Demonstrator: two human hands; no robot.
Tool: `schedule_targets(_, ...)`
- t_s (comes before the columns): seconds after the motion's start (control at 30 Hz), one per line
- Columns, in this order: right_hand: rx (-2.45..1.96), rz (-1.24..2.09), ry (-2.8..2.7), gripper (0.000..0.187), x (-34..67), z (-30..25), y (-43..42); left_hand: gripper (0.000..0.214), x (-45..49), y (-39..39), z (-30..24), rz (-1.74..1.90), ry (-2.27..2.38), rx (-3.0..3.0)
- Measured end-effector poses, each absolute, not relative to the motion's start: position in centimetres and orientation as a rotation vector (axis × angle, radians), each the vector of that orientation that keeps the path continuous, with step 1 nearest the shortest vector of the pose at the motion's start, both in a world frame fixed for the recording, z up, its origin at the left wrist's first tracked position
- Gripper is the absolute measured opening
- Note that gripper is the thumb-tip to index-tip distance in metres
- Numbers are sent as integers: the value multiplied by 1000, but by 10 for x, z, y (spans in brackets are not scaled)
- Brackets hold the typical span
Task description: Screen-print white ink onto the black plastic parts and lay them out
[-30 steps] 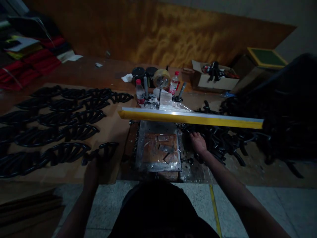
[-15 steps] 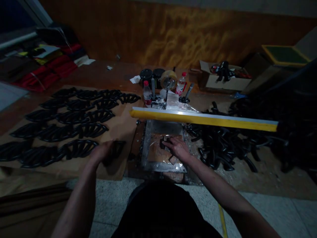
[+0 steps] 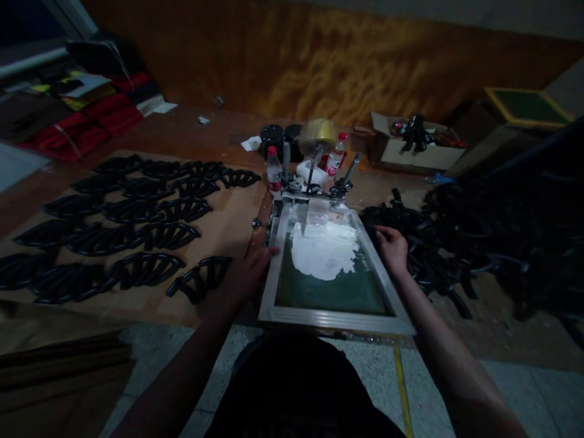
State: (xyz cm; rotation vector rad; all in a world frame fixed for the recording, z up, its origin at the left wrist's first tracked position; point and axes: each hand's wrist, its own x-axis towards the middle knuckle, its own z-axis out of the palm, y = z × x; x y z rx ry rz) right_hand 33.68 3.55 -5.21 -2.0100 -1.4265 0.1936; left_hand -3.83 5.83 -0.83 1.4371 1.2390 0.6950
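Note:
A metal-framed printing screen [image 3: 335, 316] lies flat in front of me, with green mesh and a patch of white ink [image 3: 325, 249] on it. My left hand [image 3: 252, 267] rests against the frame's left rail, fingers stretched out. My right hand [image 3: 392, 246] touches the right rail, fingers curled loosely, nothing visible in them. A squeegee handle [image 3: 305, 216] stands in the ink at the screen's far end. Just left of my left hand lies a black curved piece [image 3: 199, 278] on brown cardboard.
Rows of black curved pieces [image 3: 123, 225] cover the cardboard [image 3: 228, 222] at left. A heap of black pieces [image 3: 438, 243] lies at right. Bottles [image 3: 272, 171], jars and a tape roll [image 3: 319, 132] stand behind the screen. A cardboard box [image 3: 413, 149] sits at back right.
The screen frame has swung down from raised to flat over the plate. My right hand left the plate for the right rail; my left hand left the black piece for the left rail.

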Motion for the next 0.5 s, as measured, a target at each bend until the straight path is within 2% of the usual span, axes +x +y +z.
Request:
schedule_targets(0.07,-1958,94,-1500,47,322,-40,52,57,-39,49,-35,675,1298,1401)
schedule_targets(0.17,-1887,-23,-1841,63,271,-24,77,68,-31,45,-73,658,1328,1382)
schedule_targets(0.23,-1932,10,-2046,54,237,-17,84,68,-28,48,-93,636,1321,1400)
schedule_targets(0.33,-2058,223,-2231,24,208,-19,73,71,-30,52,-110,595,1300,1419)
schedule_targets(0.4,-2004,332,-2360,21,204,-24,53,74,-32,52,-113,586,1268,1400)
schedule_targets(0.5,-1661,423,-2610,26,212,-28,25,77,-33,52,-114,570,1246,1354)
